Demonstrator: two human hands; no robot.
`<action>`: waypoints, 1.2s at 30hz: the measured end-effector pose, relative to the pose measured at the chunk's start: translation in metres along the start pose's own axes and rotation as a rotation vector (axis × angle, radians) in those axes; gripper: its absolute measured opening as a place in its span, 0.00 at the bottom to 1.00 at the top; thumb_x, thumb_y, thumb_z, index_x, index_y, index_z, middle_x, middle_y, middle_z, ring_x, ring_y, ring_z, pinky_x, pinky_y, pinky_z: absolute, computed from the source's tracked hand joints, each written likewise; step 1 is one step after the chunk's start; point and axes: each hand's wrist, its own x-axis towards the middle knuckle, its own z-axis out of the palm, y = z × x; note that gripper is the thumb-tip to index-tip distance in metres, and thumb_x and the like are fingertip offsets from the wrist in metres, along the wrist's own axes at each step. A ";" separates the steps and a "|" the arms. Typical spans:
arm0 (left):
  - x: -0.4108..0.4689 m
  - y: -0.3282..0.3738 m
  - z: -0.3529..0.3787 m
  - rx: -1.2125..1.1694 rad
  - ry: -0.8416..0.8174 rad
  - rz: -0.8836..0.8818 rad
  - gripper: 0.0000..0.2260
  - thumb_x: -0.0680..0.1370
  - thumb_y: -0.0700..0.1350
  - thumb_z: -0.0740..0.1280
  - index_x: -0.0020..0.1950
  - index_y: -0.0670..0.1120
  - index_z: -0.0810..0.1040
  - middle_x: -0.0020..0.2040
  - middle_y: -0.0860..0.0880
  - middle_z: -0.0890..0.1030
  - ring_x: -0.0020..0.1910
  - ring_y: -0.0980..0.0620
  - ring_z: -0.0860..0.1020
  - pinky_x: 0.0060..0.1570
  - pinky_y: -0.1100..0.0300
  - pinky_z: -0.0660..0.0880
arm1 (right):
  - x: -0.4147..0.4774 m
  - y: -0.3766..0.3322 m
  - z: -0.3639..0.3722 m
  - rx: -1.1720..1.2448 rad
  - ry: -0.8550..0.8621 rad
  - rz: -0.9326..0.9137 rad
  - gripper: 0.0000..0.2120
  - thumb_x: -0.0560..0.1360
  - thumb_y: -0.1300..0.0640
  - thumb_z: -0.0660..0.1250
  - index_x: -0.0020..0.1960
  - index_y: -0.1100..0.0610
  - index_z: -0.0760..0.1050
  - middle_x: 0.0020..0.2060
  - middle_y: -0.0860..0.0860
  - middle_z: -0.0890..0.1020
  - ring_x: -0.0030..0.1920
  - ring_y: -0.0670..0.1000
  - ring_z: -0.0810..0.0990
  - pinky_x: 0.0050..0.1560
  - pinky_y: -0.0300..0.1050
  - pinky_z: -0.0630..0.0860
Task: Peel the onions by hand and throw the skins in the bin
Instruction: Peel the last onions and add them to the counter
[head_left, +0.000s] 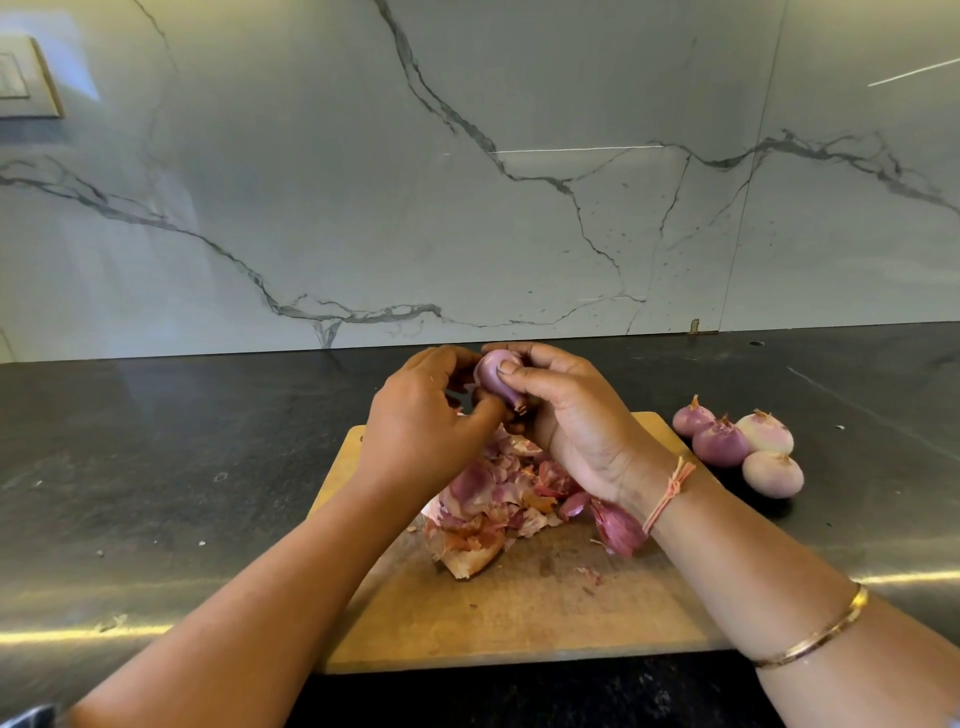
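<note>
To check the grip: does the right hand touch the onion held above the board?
Touching. The head view shows the right hand with its thumb pressed on the onion and fingers curled behind it, no gap.

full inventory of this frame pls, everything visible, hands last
held onion: 1, purple, between both hands above the board's far edge
peeled onions: 4, purple to pale, clustered on the counter right of the board
skins: one loose pile, pink and orange-brown, on the board
cutting board: 1, wooden, tan, centre of the counter
counter: 1, dark
wall: white marble with grey veins, behind the counter
switch plate: 1, pale, top left on the wall
bin: none in view
thread band: 1, orange, right wrist
bangle: 1, gold, right forearm
left hand: grips the onion
right hand: grips the onion, thumb on top
</note>
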 end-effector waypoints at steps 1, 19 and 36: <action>0.000 0.000 0.000 0.002 0.005 -0.006 0.11 0.73 0.50 0.70 0.53 0.48 0.80 0.45 0.53 0.81 0.42 0.56 0.79 0.43 0.52 0.79 | 0.000 0.000 0.000 0.009 -0.002 0.000 0.08 0.78 0.68 0.60 0.51 0.63 0.77 0.46 0.60 0.79 0.46 0.51 0.79 0.50 0.45 0.76; -0.002 0.003 -0.002 -0.056 -0.069 0.038 0.18 0.70 0.56 0.62 0.55 0.51 0.80 0.47 0.56 0.81 0.45 0.60 0.79 0.45 0.57 0.79 | -0.001 -0.008 -0.005 -0.069 0.041 0.082 0.11 0.78 0.63 0.56 0.43 0.70 0.71 0.38 0.55 0.73 0.35 0.49 0.68 0.34 0.41 0.62; 0.002 -0.002 -0.003 -0.004 0.031 0.010 0.03 0.74 0.43 0.69 0.47 0.46 0.82 0.39 0.54 0.81 0.38 0.54 0.79 0.39 0.52 0.78 | 0.000 -0.005 -0.004 -0.006 -0.057 0.096 0.08 0.77 0.67 0.61 0.51 0.67 0.77 0.35 0.56 0.78 0.40 0.50 0.79 0.45 0.41 0.78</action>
